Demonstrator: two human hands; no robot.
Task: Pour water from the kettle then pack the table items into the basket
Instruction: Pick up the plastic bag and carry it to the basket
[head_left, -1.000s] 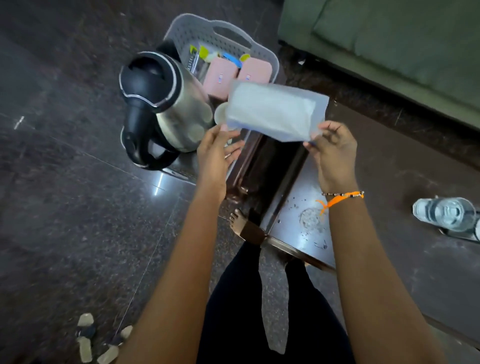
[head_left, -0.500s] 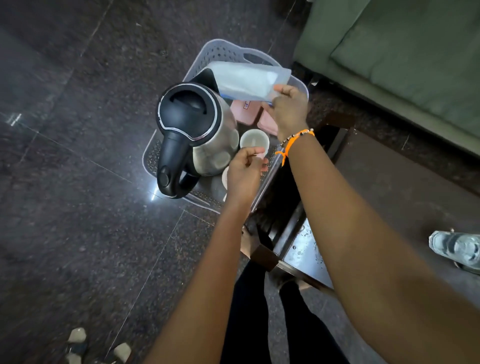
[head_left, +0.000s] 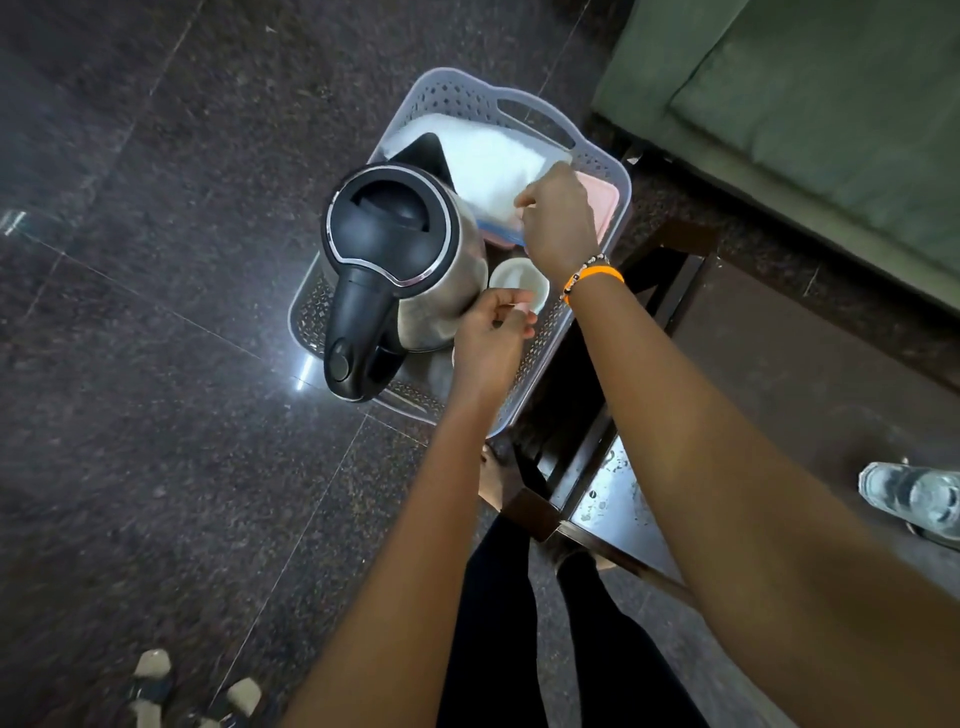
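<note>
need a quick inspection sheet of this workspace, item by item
surface: dark wooden table, mostly bare; speckled stone floor around it.
job's things: grey perforated plastic basket holds a steel kettle with black lid and handle, a white plastic pouch, a pink flat box and a small white cup.
clutter: clear water bottle at the right edge of the view.
hands: right hand pinches the pouch; left hand is curled beside the cup, hold unclear.
cables: nothing seen.
surroundings: green sofa; sandals on the floor.
</note>
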